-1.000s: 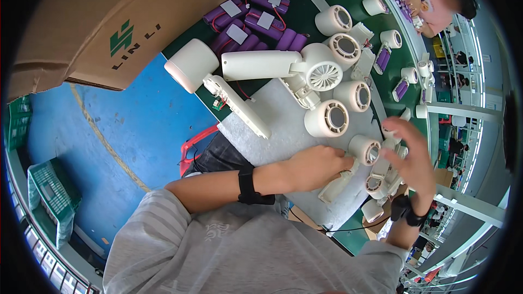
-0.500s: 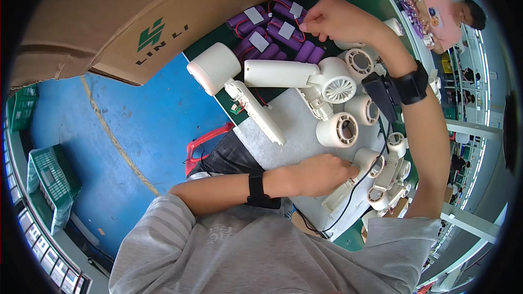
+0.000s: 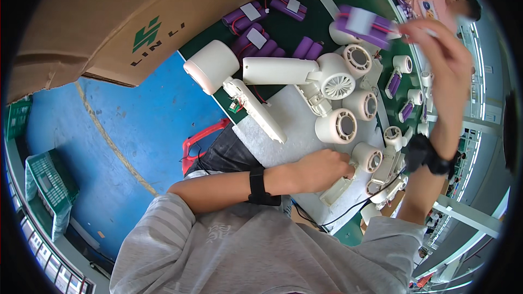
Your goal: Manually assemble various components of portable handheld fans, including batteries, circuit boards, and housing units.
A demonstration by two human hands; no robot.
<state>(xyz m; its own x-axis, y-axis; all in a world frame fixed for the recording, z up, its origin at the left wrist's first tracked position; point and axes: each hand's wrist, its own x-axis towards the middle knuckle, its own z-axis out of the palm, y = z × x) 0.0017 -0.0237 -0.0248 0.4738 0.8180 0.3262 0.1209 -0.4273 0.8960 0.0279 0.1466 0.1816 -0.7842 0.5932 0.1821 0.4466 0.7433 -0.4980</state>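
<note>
My left hand (image 3: 326, 170) is closed on the handle of a white handheld fan (image 3: 338, 189), low on the grey mat; its round head (image 3: 366, 158) sticks out past my fingers. My right hand (image 3: 444, 49) is raised at the far right, smeared by motion. From it hangs a purple battery pack (image 3: 362, 24) with a white label and red wires, apparently held by its leads. Several other purple battery packs (image 3: 293, 6) lie on the green table. A white fan with its handle opened (image 3: 256, 111) shows a small green circuit board (image 3: 236, 105).
More white fans and fan heads (image 3: 336, 125) crowd the grey mat (image 3: 261, 147). A black cable (image 3: 348, 207) crosses its near right side. A large cardboard box (image 3: 125, 16) stands at the far left. Across the table, a person in pink (image 3: 427, 0) handles purple parts.
My right hand has lifted a battery pack from the group and swung it rightward over the fans. My left hand stays almost still on the fan handle.
</note>
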